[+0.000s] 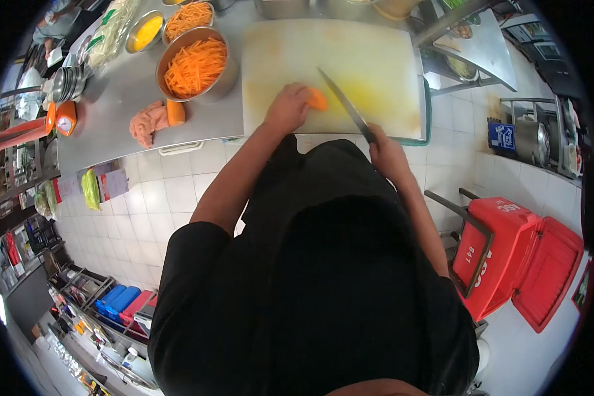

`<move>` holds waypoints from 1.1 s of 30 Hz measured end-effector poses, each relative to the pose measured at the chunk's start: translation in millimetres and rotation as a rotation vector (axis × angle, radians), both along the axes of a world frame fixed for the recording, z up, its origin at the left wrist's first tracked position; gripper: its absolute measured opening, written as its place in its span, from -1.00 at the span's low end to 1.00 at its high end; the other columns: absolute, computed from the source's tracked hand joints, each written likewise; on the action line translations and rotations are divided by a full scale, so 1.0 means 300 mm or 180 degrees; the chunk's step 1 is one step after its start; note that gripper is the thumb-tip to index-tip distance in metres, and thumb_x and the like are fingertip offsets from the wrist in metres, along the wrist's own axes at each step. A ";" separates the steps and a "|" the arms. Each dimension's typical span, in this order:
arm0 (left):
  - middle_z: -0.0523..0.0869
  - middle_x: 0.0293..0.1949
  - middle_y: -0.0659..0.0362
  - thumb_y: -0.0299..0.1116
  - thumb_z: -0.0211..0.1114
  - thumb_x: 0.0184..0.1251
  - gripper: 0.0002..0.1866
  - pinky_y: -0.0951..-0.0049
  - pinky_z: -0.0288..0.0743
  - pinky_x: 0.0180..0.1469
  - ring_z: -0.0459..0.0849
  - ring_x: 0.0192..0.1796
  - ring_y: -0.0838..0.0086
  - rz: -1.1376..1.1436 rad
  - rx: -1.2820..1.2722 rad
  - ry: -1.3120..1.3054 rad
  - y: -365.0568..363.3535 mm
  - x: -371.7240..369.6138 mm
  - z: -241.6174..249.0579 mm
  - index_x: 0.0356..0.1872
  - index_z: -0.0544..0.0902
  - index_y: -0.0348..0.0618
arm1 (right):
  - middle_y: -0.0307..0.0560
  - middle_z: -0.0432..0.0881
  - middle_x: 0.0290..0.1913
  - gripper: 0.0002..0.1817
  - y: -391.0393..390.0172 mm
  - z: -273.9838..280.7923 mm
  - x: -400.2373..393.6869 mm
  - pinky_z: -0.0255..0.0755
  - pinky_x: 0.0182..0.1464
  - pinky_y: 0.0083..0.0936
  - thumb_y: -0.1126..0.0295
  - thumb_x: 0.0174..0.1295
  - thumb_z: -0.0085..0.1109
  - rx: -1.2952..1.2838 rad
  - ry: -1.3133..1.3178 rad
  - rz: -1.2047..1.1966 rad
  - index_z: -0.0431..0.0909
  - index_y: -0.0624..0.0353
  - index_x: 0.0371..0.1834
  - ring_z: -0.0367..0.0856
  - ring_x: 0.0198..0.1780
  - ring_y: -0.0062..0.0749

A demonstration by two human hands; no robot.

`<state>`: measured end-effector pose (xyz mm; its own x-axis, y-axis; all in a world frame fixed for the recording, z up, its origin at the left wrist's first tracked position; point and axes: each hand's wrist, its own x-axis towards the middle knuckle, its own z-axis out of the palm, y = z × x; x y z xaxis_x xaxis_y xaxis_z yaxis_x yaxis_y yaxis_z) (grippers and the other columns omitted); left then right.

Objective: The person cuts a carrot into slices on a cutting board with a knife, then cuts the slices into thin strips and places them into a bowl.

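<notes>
We hold a carrot piece (317,99) near the front edge of the white cutting board (376,53), roughly at its middle. We judge the carrot stiff, light and somewhat slick where cut, apt to roll; the sound grip is from above, fingertips curled, well back from the cut line. Our left hand (287,107) is closed down over the piece, pressing it to the board. Our right hand (386,153), at the board's front right edge, is wrapped fully round the handle of a chef's knife (345,103), whose blade slants over the board beside the carrot. A steel bowl of carrot strips (197,64) stands left of the board.
</notes>
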<state>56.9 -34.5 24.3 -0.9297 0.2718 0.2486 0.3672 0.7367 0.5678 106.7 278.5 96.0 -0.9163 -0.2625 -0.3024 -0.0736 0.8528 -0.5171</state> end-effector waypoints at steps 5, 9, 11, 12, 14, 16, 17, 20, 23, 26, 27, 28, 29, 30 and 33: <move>0.65 0.02 -0.02 -0.40 0.35 0.30 -0.78 0.04 0.58 0.20 0.63 0.11 -0.03 0.0030 -0.0044 0.0146 0.005 0.011 0.006 -0.04 0.70 -0.11 | 0.48 0.73 -0.10 -0.36 -0.064 -0.004 -0.002 0.53 0.07 0.21 0.46 0.40 -0.05 0.0266 -0.0539 -0.0039 0.27 -0.11 0.59 0.70 -0.04 0.43; 0.67 -0.03 -0.03 -0.37 0.35 0.32 -0.79 0.03 0.57 0.19 0.64 0.08 -0.04 0.0139 -0.0127 -0.0040 0.006 -0.006 -0.012 -0.05 0.71 -0.11 | 0.45 0.73 -0.11 -0.25 -0.097 0.113 -0.001 0.56 0.03 0.18 0.47 0.44 -0.03 0.0346 -0.0316 0.0337 0.14 -0.30 0.70 0.73 -0.07 0.37; 0.67 -0.03 -0.04 -0.39 0.34 0.32 -0.79 0.04 0.57 0.20 0.64 0.10 -0.05 0.0183 -0.0120 -0.0146 0.013 -0.010 -0.014 -0.06 0.71 -0.12 | 0.41 0.74 -0.13 -0.19 -0.096 0.109 -0.009 0.59 -0.01 0.16 0.48 0.45 0.00 0.0572 -0.0312 0.0617 0.07 -0.40 0.74 0.76 -0.10 0.32; 0.67 -0.05 -0.03 -0.40 0.33 0.32 -0.80 0.04 0.57 0.19 0.64 0.10 -0.05 0.0203 -0.0085 -0.0141 0.016 -0.010 -0.005 -0.07 0.71 -0.12 | 0.38 0.74 -0.15 -0.17 -0.100 0.121 -0.007 0.60 -0.03 0.14 0.48 0.43 0.01 0.0662 -0.0314 0.0676 0.06 -0.42 0.74 0.77 -0.11 0.29; 0.66 -0.08 -0.03 -0.43 0.32 0.30 -0.81 0.03 0.57 0.18 0.64 0.09 -0.05 0.0249 -0.0070 -0.0132 0.019 -0.011 0.016 -0.08 0.72 -0.11 | 0.33 0.74 -0.18 -0.14 -0.118 0.162 -0.015 0.63 -0.06 0.11 0.48 0.41 0.05 0.0837 -0.0308 0.0807 0.05 -0.46 0.74 0.79 -0.13 0.23; 0.65 -0.11 -0.02 -0.46 0.31 0.29 -0.81 0.02 0.57 0.16 0.64 0.08 -0.04 0.0296 -0.0104 -0.0137 0.025 -0.006 0.029 -0.10 0.72 -0.10 | 0.30 0.74 -0.20 -0.12 -0.129 0.191 -0.021 0.64 -0.06 0.09 0.49 0.39 0.08 0.0953 -0.0320 0.0850 0.06 -0.46 0.74 0.79 -0.13 0.20; 0.65 -0.10 -0.02 -0.46 0.31 0.28 -0.81 0.02 0.57 0.15 0.64 0.08 -0.04 0.0316 -0.0096 -0.0133 0.025 -0.004 0.028 -0.10 0.72 -0.10 | 0.29 0.73 -0.20 -0.11 -0.132 0.205 -0.022 0.64 -0.07 0.07 0.50 0.38 0.09 0.1015 -0.0333 0.0865 0.06 -0.47 0.74 0.79 -0.13 0.18; 0.66 -0.09 -0.01 -0.47 0.31 0.26 -0.80 0.02 0.58 0.13 0.64 0.08 -0.04 0.0330 -0.0065 -0.0150 0.030 -0.019 0.011 -0.10 0.72 -0.10 | 0.27 0.73 -0.21 -0.10 -0.138 0.259 -0.030 0.65 -0.07 0.09 0.50 0.37 0.09 0.1114 -0.0196 0.1002 0.06 -0.48 0.74 0.79 -0.14 0.20; 0.67 -0.12 -0.01 -0.45 0.32 0.25 -0.81 0.01 0.60 0.10 0.66 0.04 -0.03 0.0300 -0.0014 -0.0103 0.031 -0.027 -0.002 -0.12 0.73 -0.09 | 0.27 0.73 -0.19 -0.10 -0.136 0.285 -0.048 0.65 -0.06 0.08 0.50 0.37 0.08 0.1100 -0.0109 0.1098 0.06 -0.48 0.74 0.79 -0.14 0.19; 0.68 -0.18 -0.02 -0.42 0.30 0.25 -0.83 0.00 0.63 0.04 0.69 -0.02 -0.02 0.0249 0.0034 0.0124 0.027 -0.035 -0.033 -0.16 0.75 -0.07 | 0.26 0.74 -0.16 -0.11 -0.137 0.266 -0.071 0.65 -0.03 0.08 0.49 0.37 0.08 0.1076 -0.0231 0.1091 0.06 -0.49 0.74 0.79 -0.12 0.20; 0.68 -0.18 -0.02 -0.42 0.30 0.26 -0.84 0.00 0.62 0.05 0.68 -0.02 -0.02 0.0237 0.0015 0.0129 0.026 -0.037 -0.025 -0.16 0.75 -0.07 | 0.26 0.74 -0.15 -0.10 -0.141 0.251 -0.072 0.65 -0.02 0.08 0.49 0.37 0.08 0.1055 -0.0246 0.1059 0.05 -0.49 0.74 0.79 -0.11 0.21; 0.68 -0.18 -0.02 -0.41 0.30 0.27 -0.84 0.00 0.62 0.05 0.68 -0.02 -0.02 0.0226 -0.0004 0.0137 0.027 -0.036 -0.021 -0.16 0.74 -0.08 | 0.26 0.75 -0.15 -0.09 -0.145 0.222 -0.064 0.65 0.00 0.08 0.49 0.36 0.08 0.1034 -0.0258 0.1028 0.05 -0.50 0.74 0.79 -0.10 0.21; 0.68 -0.14 -0.02 -0.42 0.31 0.28 -0.84 0.01 0.61 0.08 0.67 0.01 -0.02 0.0262 0.0032 0.0046 0.029 -0.034 -0.014 -0.14 0.74 -0.09 | 0.27 0.75 -0.14 -0.09 -0.145 0.186 -0.059 0.64 0.01 0.08 0.49 0.36 0.08 0.1009 -0.0256 0.0999 0.04 -0.51 0.74 0.79 -0.08 0.21; 0.68 -0.11 -0.02 -0.43 0.32 0.29 -0.83 0.02 0.60 0.11 0.66 0.04 -0.03 0.0295 0.0060 -0.0041 0.028 -0.030 -0.009 -0.12 0.73 -0.10 | 0.27 0.75 -0.13 -0.08 -0.134 0.121 -0.049 0.64 0.02 0.08 0.49 0.36 0.09 0.0827 -0.0176 0.0933 0.03 -0.52 0.75 0.79 -0.07 0.22; 0.67 -0.07 -0.02 -0.43 0.33 0.33 -0.83 0.03 0.59 0.14 0.65 0.07 -0.04 0.0333 0.0120 -0.0132 0.023 -0.032 0.008 -0.09 0.73 -0.11 | 0.31 0.76 -0.11 -0.04 -0.133 0.040 -0.064 0.63 0.04 0.09 0.47 0.34 0.12 0.0703 -0.0351 0.0750 -0.02 -0.56 0.75 0.78 -0.02 0.23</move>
